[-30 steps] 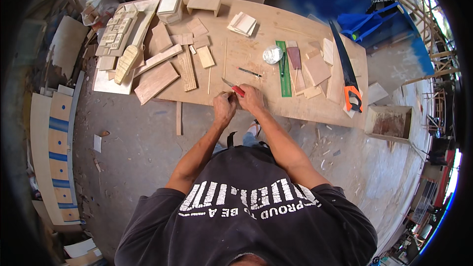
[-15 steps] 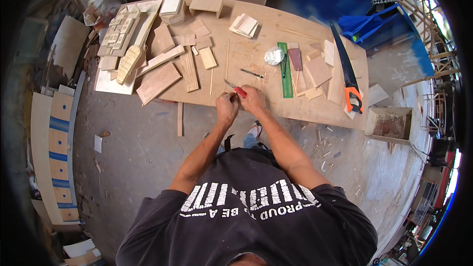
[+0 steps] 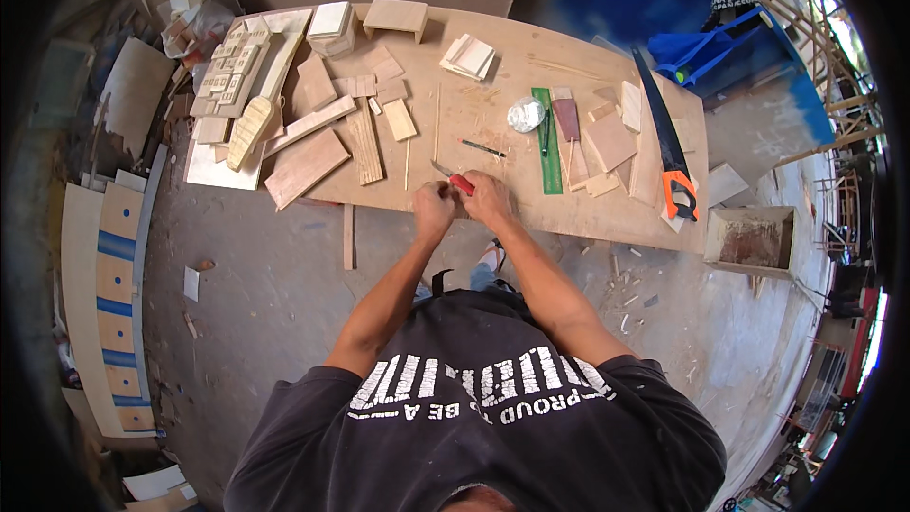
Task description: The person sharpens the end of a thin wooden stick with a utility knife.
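Near the front edge of the wooden table point(image 3: 398, 197), my two hands are close together. My right hand point(image 3: 490, 201) is closed around the red handle of a knife point(image 3: 462, 183). Its bare blade points away and to the left, past the fingertips. Beside it, my left hand point(image 3: 433, 210) is closed in a pinch; whatever it holds is hidden by the fingers. A dark pencil point(image 3: 483, 148) lies just beyond the knife. Thin wooden sticks point(image 3: 437, 123) rest to the left of it, with small shavings around.
To the right lie a green ruler point(image 3: 553, 173), a round silvery thing point(image 3: 526, 114), wood offcuts point(image 3: 611, 140) and an orange-handled handsaw point(image 3: 654, 109). Boards point(image 3: 308, 169) and a carved wooden piece point(image 3: 251, 130) crowd the left. An open box point(image 3: 749, 239) stands past the right corner.
The whole view has shifted slightly, so the table sits a little lower. Both hands stay together at the front edge, and the knife remains in my right hand.
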Motion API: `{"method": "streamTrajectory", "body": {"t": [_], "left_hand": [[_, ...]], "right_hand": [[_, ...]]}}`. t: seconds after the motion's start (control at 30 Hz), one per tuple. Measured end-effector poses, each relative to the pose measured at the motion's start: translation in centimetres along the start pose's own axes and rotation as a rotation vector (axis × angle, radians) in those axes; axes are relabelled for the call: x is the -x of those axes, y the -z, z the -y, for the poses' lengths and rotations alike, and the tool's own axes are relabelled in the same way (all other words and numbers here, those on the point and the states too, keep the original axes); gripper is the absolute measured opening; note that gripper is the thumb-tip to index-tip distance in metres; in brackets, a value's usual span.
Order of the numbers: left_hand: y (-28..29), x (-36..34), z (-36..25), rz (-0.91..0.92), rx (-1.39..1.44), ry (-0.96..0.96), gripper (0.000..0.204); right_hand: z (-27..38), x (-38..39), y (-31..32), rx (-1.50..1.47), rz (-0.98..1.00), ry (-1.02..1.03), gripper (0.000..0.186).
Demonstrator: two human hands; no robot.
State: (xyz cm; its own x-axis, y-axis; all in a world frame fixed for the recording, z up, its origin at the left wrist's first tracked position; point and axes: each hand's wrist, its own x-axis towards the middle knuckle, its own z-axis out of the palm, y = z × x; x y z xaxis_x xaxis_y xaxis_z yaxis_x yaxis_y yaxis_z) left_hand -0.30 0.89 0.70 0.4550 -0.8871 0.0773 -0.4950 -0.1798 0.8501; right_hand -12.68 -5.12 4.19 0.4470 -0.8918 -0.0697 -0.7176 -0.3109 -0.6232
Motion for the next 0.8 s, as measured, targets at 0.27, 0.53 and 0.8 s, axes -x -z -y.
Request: {"method": "streamTrajectory", "body": {"t": [0.27, 0.53, 0.8], "left_hand": [[3.8, -1.5, -1.0, 0.054, -0.222, 0.283, 0.034], [3.4, -3.4, -2.0, 0.29, -0.274, 0.528, 0.058], [3.3, -3.7, -2.6, 0.257, -0.365, 0.548, 0.061]], "right_hand": [[-0.9, 0.1, 0.0, 0.009, -0.042, 0.021, 0.012], [-0.7, 0.2, 0.3, -0.024, -0.025, 0.002, 0.011], [-0.9, 0.4, 0.0, -0.123, 0.014, -0.013, 0.015]]}}
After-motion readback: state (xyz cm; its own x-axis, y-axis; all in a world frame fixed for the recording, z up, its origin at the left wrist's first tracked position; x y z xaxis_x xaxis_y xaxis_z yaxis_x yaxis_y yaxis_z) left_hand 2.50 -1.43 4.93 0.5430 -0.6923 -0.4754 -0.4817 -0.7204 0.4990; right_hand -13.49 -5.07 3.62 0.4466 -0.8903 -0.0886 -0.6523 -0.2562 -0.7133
